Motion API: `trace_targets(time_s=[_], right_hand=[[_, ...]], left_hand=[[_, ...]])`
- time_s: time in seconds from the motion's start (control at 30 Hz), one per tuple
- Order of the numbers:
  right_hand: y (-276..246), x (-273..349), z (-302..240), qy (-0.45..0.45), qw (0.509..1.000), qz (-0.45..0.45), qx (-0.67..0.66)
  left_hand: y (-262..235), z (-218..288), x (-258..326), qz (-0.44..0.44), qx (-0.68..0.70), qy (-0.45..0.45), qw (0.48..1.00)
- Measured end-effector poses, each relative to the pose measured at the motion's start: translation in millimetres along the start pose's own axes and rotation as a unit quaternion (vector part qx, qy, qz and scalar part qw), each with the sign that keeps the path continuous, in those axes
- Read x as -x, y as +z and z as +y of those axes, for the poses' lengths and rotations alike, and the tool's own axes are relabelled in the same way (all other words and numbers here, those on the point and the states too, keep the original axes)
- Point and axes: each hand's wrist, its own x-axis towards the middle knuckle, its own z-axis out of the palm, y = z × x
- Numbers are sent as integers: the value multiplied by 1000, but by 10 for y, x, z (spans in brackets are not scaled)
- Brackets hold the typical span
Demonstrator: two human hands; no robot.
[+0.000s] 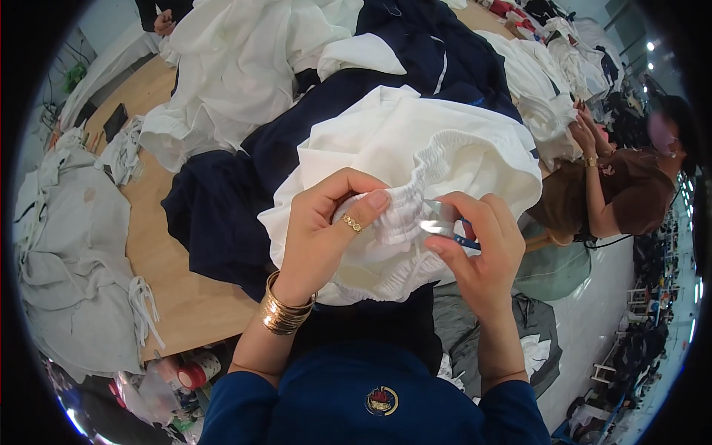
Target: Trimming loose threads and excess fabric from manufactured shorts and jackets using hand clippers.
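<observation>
A white garment (348, 141) with a gathered elastic waistband (404, 211) lies in front of me, its waist opening turned toward me. My left hand (315, 230) is closed on the bunched waistband, thumb on top. In my right hand (486, 252) is a pair of thread snips (437, 227) with metal blades and a blue handle. Their blades point left and lie against or very close to the elastic, just right of my left thumb. Whether they touch a thread I cannot make out. Beneath the white garment spreads a navy garment (215, 215).
White garments (230, 74) are heaped at the far left of the wooden table (182, 282). Pale grey garments (81, 259) hang over its left edge. A person in brown (638, 189) at the right handles white cloth (534, 89). Another person's hand (165, 22) shows at the top left.
</observation>
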Motion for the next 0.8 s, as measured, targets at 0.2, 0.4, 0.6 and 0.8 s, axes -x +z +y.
trace_targets(time_s=[0.2, 0.4, 0.6, 0.8], right_hand=[[85, -92, -153, 92, 978, 30, -183], [209, -140, -94, 30, 988, 40, -146], [224, -115, -77, 25, 987, 32, -153], [180, -91, -67, 219, 898, 29, -380]], left_hand=[[35, -27, 4, 8, -6, 8, 1000], [54, 7, -21, -10, -43, 12, 999], [32, 14, -67, -48, -37, 2, 998], [90, -7, -45, -18, -74, 0, 997]])
